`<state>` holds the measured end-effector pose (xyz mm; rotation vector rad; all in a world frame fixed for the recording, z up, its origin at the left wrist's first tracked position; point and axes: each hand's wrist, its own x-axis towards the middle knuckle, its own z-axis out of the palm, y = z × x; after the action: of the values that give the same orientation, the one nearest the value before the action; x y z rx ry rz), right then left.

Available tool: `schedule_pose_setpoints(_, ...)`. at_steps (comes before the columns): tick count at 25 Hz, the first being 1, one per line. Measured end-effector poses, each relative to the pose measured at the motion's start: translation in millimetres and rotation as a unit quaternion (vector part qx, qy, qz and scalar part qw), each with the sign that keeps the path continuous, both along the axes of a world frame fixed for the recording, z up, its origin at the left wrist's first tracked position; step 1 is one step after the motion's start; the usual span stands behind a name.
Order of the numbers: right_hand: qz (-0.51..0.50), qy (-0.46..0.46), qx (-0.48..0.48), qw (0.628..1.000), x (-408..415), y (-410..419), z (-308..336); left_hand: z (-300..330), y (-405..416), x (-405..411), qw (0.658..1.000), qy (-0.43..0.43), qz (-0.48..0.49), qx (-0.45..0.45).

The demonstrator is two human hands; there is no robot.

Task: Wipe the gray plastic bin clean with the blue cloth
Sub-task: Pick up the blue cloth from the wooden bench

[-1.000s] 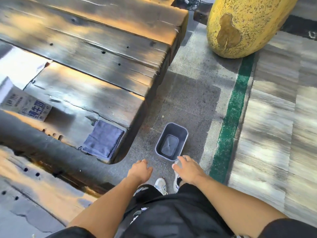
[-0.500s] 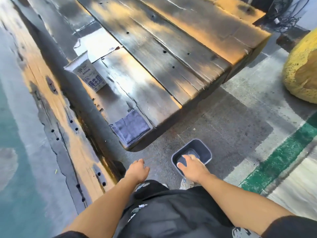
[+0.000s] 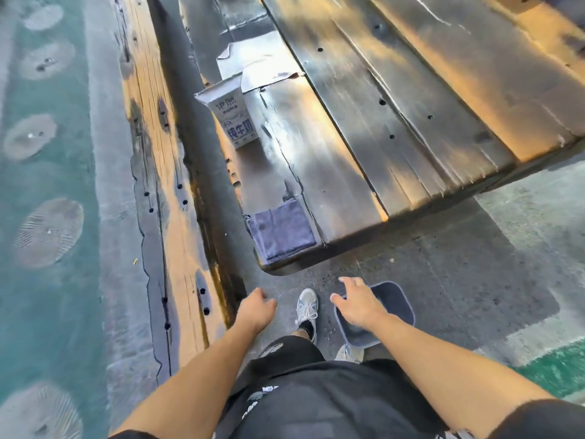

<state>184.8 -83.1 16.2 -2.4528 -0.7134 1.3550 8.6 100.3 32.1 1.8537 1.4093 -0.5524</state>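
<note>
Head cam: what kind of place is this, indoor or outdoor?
Probably outdoors, a paved public seating spot: a weathered wooden bench in sunlight, concrete pavement with a green painted stripe, and a teal surface behind the bench, possibly water.

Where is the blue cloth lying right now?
In the head view, the folded blue cloth lies at the near corner of the dark wooden table, ahead of both hands, untouched, left of the gray plastic bin.
</note>
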Motion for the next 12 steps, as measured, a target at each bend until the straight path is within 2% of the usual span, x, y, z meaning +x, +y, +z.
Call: schedule_pose_setpoints(12, -0.054, -0.011, 0.023, 0.998, 57.6, 131.9, 14.6, -11.6, 110.7, 72.9, 0.971, -0.089, 0.219, -0.033)
